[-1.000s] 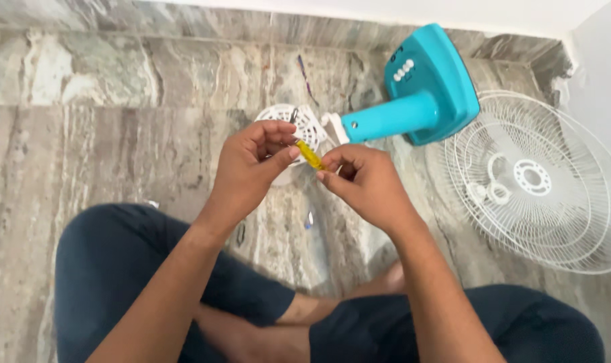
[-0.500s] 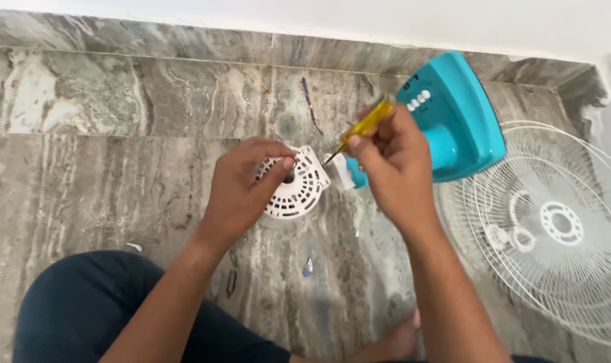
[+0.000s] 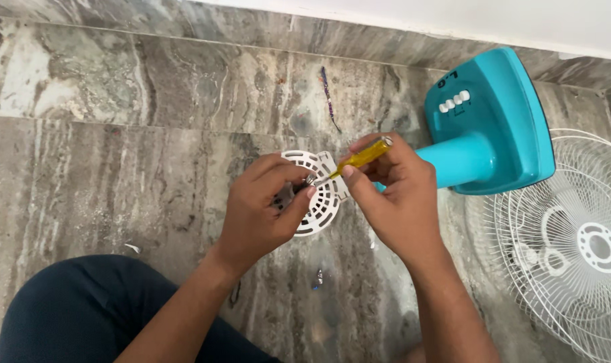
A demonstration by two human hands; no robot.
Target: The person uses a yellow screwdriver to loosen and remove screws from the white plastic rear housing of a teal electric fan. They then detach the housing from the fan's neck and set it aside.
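- Two hands meet over the grey veined marble floor (image 3: 117,168) in the single head view, working at a white round slotted plastic fan motor cover (image 3: 321,202) that lies near the middle of the floor, well in from the skirting along its far edge.
- Step in hand, as I judge it: a small screw at the cover is being driven or loosened; the tip of the slim yellow-handled screwdriver (image 3: 362,156) points down-left to a spot just above the cover, where the left fingertips gather.
- Left hand (image 3: 262,208): fingers curled and pressed together in a pinch on a small dark-and-metal piece at the cover's upper left edge; whether that piece is a screw or the shaft end I cannot tell. The palm rests over the cover's left half.
- Right hand (image 3: 396,195): closed round the screwdriver handle, thumb and forefinger pinching it, the handle's end sticking out toward the far edge of the floor.
- Next move, by my judgement, calls for keeping the tip seated and square while the left hand steadies the cover, since the piece is tiny and could slip.
- Beside the right hand lies the teal plastic fan base with white push-buttons (image 3: 490,121), its neck pointing at the cover; a white wire fan guard (image 3: 574,249) rests at the floor's right edge.
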